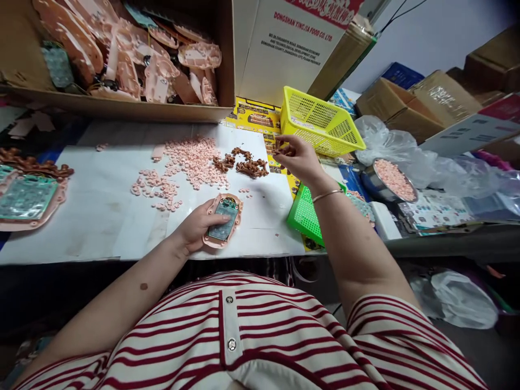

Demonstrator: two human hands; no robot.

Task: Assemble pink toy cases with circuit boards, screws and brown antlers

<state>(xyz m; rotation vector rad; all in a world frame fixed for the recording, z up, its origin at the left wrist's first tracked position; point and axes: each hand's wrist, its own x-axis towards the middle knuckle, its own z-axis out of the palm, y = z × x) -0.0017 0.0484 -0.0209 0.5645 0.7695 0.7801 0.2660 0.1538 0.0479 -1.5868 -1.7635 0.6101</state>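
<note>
My left hand [199, 225] grips a pink plastic shell [236, 216] with a green circuit board in it, the thumb resting across the board. Above the table on the right, my right hand [303, 160] pinches a brown molded plastic piece [279, 147], partly hidden by the fingers. More brown pieces [252, 169] lie in a small group on the white sheet just left of that hand. Beyond the shell spreads a heap of small pink plastic parts [197, 160], with a looser scatter [156, 189] at its left.
A cardboard box [162, 111] full of pink shells stands at the back left. At right are a yellow basket [325, 116], a green basket [306, 216] and a metal bowl [406, 196] of pink parts. Shells with boards [28, 197] lie at the far left.
</note>
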